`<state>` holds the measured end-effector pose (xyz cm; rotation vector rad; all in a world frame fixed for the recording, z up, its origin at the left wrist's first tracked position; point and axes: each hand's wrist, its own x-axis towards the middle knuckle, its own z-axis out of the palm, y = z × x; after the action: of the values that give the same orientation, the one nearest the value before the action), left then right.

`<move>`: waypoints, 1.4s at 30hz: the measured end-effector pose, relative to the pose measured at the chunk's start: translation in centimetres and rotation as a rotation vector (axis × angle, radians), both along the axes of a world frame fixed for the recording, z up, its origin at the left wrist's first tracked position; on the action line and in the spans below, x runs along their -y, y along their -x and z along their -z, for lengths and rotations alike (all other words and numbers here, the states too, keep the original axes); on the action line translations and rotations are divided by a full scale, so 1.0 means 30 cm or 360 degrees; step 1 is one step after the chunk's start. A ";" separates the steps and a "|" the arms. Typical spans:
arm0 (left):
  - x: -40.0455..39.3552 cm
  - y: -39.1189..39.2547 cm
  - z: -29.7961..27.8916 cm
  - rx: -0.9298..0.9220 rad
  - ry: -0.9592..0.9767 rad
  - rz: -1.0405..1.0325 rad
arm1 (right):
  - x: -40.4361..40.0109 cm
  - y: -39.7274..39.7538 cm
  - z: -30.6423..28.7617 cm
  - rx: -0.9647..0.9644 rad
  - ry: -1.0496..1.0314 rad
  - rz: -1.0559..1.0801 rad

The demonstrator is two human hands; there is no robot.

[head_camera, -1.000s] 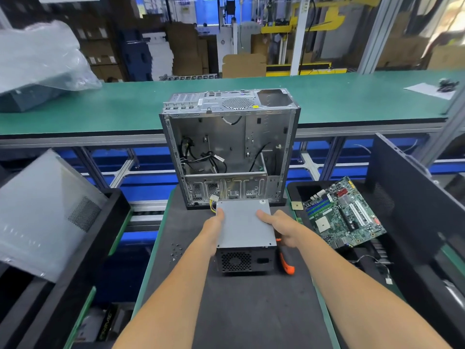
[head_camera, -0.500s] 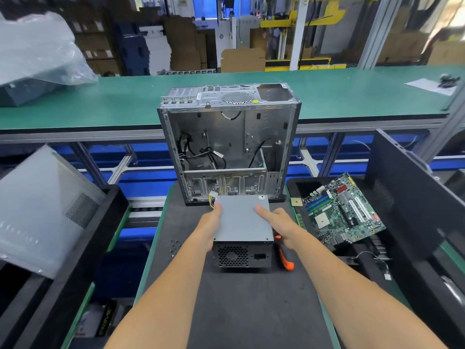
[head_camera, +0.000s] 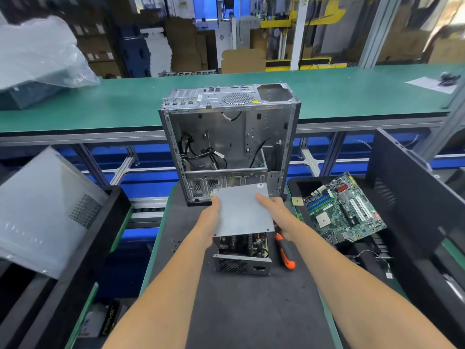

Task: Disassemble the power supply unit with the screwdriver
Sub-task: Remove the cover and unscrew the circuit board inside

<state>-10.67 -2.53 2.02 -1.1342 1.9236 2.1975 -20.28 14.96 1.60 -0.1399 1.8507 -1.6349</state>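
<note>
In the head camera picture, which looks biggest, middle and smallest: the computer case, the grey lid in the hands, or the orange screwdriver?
1. Computer case, biggest.
2. Grey lid, middle, though it sits nearer the camera.
3. Orange screwdriver, smallest; partly hidden by the right hand.

I stand at a dark work mat [head_camera: 251,311]. Beyond it runs a long green bench [head_camera: 125,107] on aluminium framing [head_camera: 123,165]. Further back: stacked cardboard boxes [head_camera: 186,44], a yellow steel frame [head_camera: 314,13], a white post [head_camera: 299,31]. Bright, even lighting overhead.
</note>
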 end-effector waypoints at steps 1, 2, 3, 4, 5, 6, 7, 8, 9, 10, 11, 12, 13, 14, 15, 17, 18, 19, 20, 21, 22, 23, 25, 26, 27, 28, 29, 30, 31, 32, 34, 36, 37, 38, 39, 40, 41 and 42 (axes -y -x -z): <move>0.001 0.001 -0.002 0.0000 0.0007 0.0005 | -0.001 0.001 0.002 0.0009 -0.0014 -0.0005; 0.001 -0.001 -0.006 0.0006 0.0001 0.0002 | -0.001 0.002 0.004 0.0015 -0.0033 -0.0015; 0.001 -0.005 -0.009 0.0014 -0.0022 -0.0007 | 0.000 0.004 0.002 0.0005 -0.0057 -0.0028; 0.001 -0.009 -0.016 0.0012 -0.0049 -0.0018 | 0.002 0.005 -0.005 -0.0019 -0.0084 -0.0039; 0.001 -0.012 -0.024 0.0001 -0.0064 -0.0030 | 0.005 0.006 -0.016 -0.0053 -0.0114 -0.0047; 0.005 -0.012 -0.031 -0.0018 -0.0064 -0.0044 | 0.009 0.008 -0.030 -0.0089 -0.0138 -0.0053; 0.010 -0.012 -0.041 -0.0043 -0.0063 -0.0059 | 0.016 0.010 -0.047 -0.0133 -0.0149 -0.0064; 0.015 -0.013 -0.053 -0.0080 -0.0058 -0.0078 | 0.027 0.011 -0.066 -0.0177 -0.0148 -0.0079; 0.020 -0.017 -0.070 -0.0122 -0.0042 -0.0110 | 0.038 0.010 -0.087 -0.0220 -0.0141 -0.0100; 0.029 -0.020 -0.082 -0.0166 -0.0027 -0.0156 | 0.052 0.008 -0.109 -0.0262 -0.0121 -0.0126; 0.040 -0.024 -0.096 -0.0210 -0.0044 -0.0215 | 0.067 0.007 -0.131 -0.0293 -0.0070 -0.0150; 0.054 -0.028 -0.106 -0.0259 -0.0098 -0.0282 | 0.084 0.005 -0.151 -0.0312 0.0007 -0.0171; 0.070 -0.033 -0.114 -0.0312 -0.0148 -0.0349 | 0.102 0.003 -0.167 -0.0337 0.0083 -0.0196; 0.088 -0.038 -0.123 -0.0363 -0.0180 -0.0401 | 0.119 0.001 -0.179 -0.0381 0.0134 -0.0225; 0.107 -0.043 -0.128 -0.0403 -0.0195 -0.0436 | 0.137 -0.001 -0.186 -0.0430 0.0160 -0.0258; 0.146 -0.055 -0.130 -0.0484 -0.0194 -0.0473 | 0.166 -0.010 -0.193 -0.0485 0.0202 -0.0334; 0.162 -0.067 -0.134 -0.0522 -0.0185 -0.0488 | 0.181 -0.016 -0.198 -0.0494 0.0220 -0.0378; 0.177 -0.078 -0.134 -0.0543 -0.0190 -0.0501 | 0.196 -0.024 -0.205 -0.0494 0.0228 -0.0420; 0.192 -0.089 -0.132 -0.0564 -0.0224 -0.0524 | 0.213 -0.032 -0.214 -0.0484 0.0228 -0.0460; 0.206 -0.099 -0.129 -0.0598 -0.0261 -0.0541 | 0.231 -0.040 -0.221 -0.0471 0.0224 -0.0498; 0.221 -0.106 -0.123 -0.0634 -0.0285 -0.0553 | 0.252 -0.048 -0.229 -0.0472 0.0225 -0.0533; 0.234 -0.114 -0.117 -0.0648 -0.0292 -0.0565 | 0.271 -0.058 -0.235 -0.0489 0.0228 -0.0560; 0.256 -0.136 -0.115 -0.0616 -0.0293 -0.0596 | 0.310 -0.076 -0.238 -0.0526 0.0243 -0.0581; 0.268 -0.149 -0.114 -0.0583 -0.0295 -0.0597 | 0.328 -0.083 -0.235 -0.0517 0.0243 -0.0571; 0.281 -0.163 -0.110 -0.0545 -0.0290 -0.0591 | 0.343 -0.089 -0.231 -0.0483 0.0234 -0.0549; 0.292 -0.172 -0.109 -0.0507 -0.0273 -0.0591 | 0.355 -0.094 -0.226 -0.0429 0.0227 -0.0522; 0.304 -0.179 -0.106 -0.0457 -0.0218 -0.0600 | 0.364 -0.100 -0.220 -0.0377 0.0222 -0.0499; 0.317 -0.185 -0.103 -0.0404 -0.0123 -0.0612 | 0.371 -0.106 -0.212 -0.0356 0.0207 -0.0471; 0.329 -0.187 -0.100 -0.0357 -0.0010 -0.0617 | 0.377 -0.113 -0.203 -0.0381 0.0185 -0.0437; 0.341 -0.189 -0.096 -0.0302 0.0096 -0.0608 | 0.385 -0.119 -0.192 -0.0423 0.0175 -0.0406; 0.360 -0.196 -0.084 -0.0155 0.0301 -0.0538 | 0.399 -0.135 -0.173 -0.0467 0.0201 -0.0368; 0.377 -0.206 -0.064 -0.0031 0.0527 -0.0443 | 0.414 -0.148 -0.164 -0.0461 0.0154 -0.0361; 0.380 -0.210 -0.054 -0.0003 0.0614 -0.0432 | 0.422 -0.148 -0.160 -0.0454 0.0095 -0.0359; 0.379 -0.214 -0.045 0.0005 0.0679 -0.0447 | 0.428 -0.147 -0.157 -0.0436 0.0039 -0.0354; 0.376 -0.217 -0.043 -0.0002 0.0728 -0.0473 | 0.434 -0.146 -0.155 -0.0417 0.0003 -0.0342; 0.372 -0.219 -0.044 -0.0024 0.0765 -0.0497 | 0.439 -0.145 -0.154 -0.0384 -0.0017 -0.0323; 0.369 -0.221 -0.044 -0.0064 0.0804 -0.0516 | 0.444 -0.145 -0.153 -0.0346 -0.0048 -0.0297; 0.370 -0.219 -0.044 -0.0110 0.0860 -0.0517 | 0.450 -0.145 -0.153 -0.0327 -0.0110 -0.0271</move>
<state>-4.10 -13.62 3.34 -1.5472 2.6279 1.9050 -15.93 1.45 6.18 -0.4380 1.9855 -1.4835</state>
